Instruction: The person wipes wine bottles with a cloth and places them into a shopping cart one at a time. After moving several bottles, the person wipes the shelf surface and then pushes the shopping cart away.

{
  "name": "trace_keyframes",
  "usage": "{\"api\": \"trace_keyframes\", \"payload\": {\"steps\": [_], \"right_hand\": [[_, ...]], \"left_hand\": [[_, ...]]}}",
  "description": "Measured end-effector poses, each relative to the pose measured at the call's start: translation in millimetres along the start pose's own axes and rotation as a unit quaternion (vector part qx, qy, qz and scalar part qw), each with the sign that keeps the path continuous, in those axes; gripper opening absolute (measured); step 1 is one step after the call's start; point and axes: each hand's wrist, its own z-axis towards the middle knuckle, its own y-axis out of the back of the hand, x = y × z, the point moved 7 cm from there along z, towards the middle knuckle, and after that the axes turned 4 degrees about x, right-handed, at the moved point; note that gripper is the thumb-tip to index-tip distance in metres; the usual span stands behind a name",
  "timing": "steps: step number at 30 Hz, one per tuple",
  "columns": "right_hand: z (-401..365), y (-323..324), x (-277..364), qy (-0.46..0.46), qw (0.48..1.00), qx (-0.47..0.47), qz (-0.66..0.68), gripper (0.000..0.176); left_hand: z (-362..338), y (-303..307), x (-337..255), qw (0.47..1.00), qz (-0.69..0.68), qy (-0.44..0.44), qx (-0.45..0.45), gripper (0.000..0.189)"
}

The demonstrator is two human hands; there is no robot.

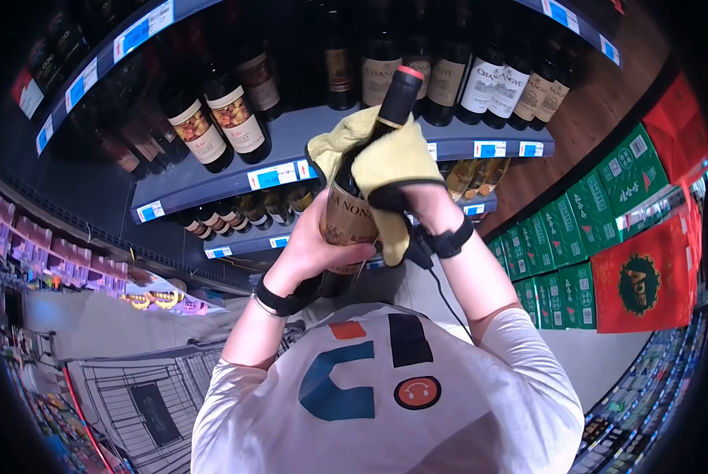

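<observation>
My left hand [322, 246] is wrapped round the lower body of a dark wine bottle [349, 215], which is tilted with its red-topped neck up and to the right. The bottle's beige label shows above my fingers. A pale yellow cloth [397, 162] with a dark edge is draped round the bottle's shoulder and neck. My right hand [429, 204] presses the cloth against the bottle from the right; its fingers are mostly hidden under the fabric. Both hands are held in front of the shelf, above my chest.
A grey shelf [291, 134] carries wine bottles [239, 118] behind my hands, with price tags along its edge. Lower shelves hold more bottles. Green cartons [583, 213] and a red box [646, 284] are stacked at right. A shopping cart [152, 395] stands at lower left.
</observation>
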Motion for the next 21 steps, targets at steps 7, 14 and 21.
{"api": "trace_keyframes", "payload": {"steps": [7, 14, 21], "right_hand": [[-89, -44, -144, -0.162, 0.98, -0.058, 0.105, 0.041], [-103, -91, -168, -0.147, 0.98, 0.088, -0.103, 0.043], [-68, -124, -117, -0.063, 0.959, 0.19, -0.201, 0.042]], "left_hand": [[0, 20, -34, 0.962, -0.22, -0.141, -0.077, 0.087], [-43, 54, -41, 0.915, -0.051, -0.261, -0.303, 0.073], [-110, 87, -45, 0.882, 0.197, -0.212, -0.372, 0.063]]}}
